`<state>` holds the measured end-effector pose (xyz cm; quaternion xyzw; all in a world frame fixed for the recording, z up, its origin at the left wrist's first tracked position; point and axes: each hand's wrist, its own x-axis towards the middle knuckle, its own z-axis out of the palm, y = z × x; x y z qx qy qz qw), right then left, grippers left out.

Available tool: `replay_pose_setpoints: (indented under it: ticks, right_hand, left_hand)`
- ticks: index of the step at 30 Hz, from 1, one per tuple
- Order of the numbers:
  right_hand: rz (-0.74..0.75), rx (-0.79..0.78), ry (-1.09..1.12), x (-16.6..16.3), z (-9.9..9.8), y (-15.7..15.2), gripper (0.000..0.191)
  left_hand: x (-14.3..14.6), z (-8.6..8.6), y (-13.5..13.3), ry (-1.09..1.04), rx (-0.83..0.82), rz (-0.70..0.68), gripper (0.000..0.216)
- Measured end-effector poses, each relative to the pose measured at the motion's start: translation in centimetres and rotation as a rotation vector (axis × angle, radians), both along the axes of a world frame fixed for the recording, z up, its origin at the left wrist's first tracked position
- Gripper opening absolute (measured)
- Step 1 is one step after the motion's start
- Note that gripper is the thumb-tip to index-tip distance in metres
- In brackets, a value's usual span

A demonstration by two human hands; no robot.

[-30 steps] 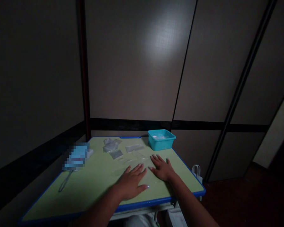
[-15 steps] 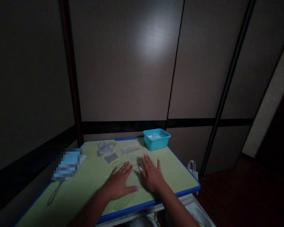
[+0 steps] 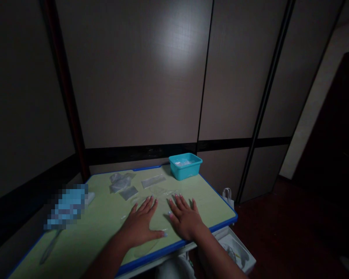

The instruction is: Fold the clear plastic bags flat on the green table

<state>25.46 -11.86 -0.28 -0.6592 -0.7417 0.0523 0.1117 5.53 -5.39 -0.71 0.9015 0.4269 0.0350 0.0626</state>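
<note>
My left hand (image 3: 142, 223) lies flat on the green table (image 3: 99, 228), fingers spread and pointing away from me. Beside it, my right hand (image 3: 185, 217) is also flat with fingers apart. Both palms press on a clear plastic sheet (image 3: 151, 244) that reaches the table's near edge and is hard to make out in the dim light. Several small clear plastic bags (image 3: 154, 180) lie just beyond my fingertips. A teal plastic tub (image 3: 185, 166) stands at the far right corner.
A blurred blue object (image 3: 66, 206) sits at the table's left with a thin cord (image 3: 49, 252) trailing toward me. Crumpled clear plastic (image 3: 118, 180) lies at the back. Wall panels stand close behind. A white container (image 3: 235, 252) is on the floor, right of the table.
Both hands slid toward me and leftward on the table, staying flat. The view has swung to the right, so the table sits further left in the picture.
</note>
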Motion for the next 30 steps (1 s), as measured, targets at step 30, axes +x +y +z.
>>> replay_pose_setpoints:
  ticks: [30]
  right_hand:
    - [-0.099, -0.07, -0.048, 2.1, 1.6, 5.9, 0.055]
  left_hand:
    - [-0.1, -0.1, -0.1, -0.042, -0.011, 0.05, 0.11]
